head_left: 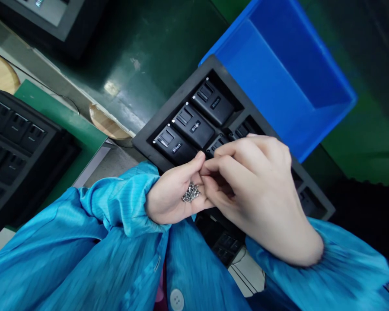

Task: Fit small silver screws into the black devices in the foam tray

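Observation:
My left hand [173, 190] is cupped, palm up, and holds a small heap of tiny silver screws [191, 192]. Over its fingers, my right hand [251, 177] has its thumb and fingers pinched together. Whatever lies in that pinch is too small or too covered to see. Just beyond both hands, a black foam tray [176, 101] lies at a slant. In its pockets sit several black plastic boxes marked "Riton", such as one black box [194, 125], with bright round dots at their upper corners. My right hand covers part of the tray and some boxes.
A blue plastic bin [266, 73] stands beyond the tray, whose edge overlaps it. At left is another black tray [11, 142] of similar boxes on a green surface. A dark frame [74, 30] sits at the upper left, near round wooden stool tops [108, 121].

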Demonstrator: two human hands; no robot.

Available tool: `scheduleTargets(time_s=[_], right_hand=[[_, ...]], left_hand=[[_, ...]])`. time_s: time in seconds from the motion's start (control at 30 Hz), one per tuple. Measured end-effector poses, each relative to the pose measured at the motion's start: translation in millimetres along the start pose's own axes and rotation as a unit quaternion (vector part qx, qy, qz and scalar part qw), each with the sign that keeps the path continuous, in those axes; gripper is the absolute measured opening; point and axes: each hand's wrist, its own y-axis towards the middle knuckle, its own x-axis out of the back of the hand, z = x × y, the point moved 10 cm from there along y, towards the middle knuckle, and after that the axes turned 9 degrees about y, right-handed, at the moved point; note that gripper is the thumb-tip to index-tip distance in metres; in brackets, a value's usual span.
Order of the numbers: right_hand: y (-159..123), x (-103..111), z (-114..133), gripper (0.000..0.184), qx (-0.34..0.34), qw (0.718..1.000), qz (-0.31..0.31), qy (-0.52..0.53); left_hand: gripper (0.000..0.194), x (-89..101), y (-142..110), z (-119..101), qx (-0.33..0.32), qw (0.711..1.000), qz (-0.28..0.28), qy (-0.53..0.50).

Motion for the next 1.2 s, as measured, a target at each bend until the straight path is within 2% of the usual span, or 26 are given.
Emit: scheduleTargets(time_s=[0.2,0.27,0.37,0.6,0.77,0.97,1.1,1.2], right_hand=[[-4,5,-5,0.012,-0.022,0.999,-0.046,0.015],[-5,6,-3,0.008,-0.013,0.999,-0.045,0.007],[-5,5,0,0.006,0.0,1.0,-0.029,0.006],[-5,5,-1,0.007,-0.008,0.999,-0.029,0.014],[-6,4,2,0.004,-0.009,0.999,-0.031,0.009],[-8,12,3,0.009,-0.037,0.998,-0.042,0.014],[-7,7,7,0.016,-0.032,0.999,-0.038,0.005],[-3,3,11,0.019,-0.048,0.998,-0.044,-0.024]], left_hand=[[0.075,-7.4,-3,-6,-0.006,0.999,0.033,-0.038],[0.073,-9.4,-3,-7,-0.003,0.997,0.034,-0.07],[0.07,-8.5,-3,-7,0.001,0.994,0.02,-0.103],[0.069,-5.0,-2,-4,0.001,0.997,-0.007,-0.076],[0.071,-3.8,0,-5,-0.001,0.996,-0.063,-0.061],[0.074,-12.0,2,-3,0.01,0.997,-0.064,-0.052],[0.076,-5.2,2,-3,0.003,0.997,-0.059,-0.056],[0.068,5.7,-5,-2,0.012,0.993,-0.105,-0.049]])
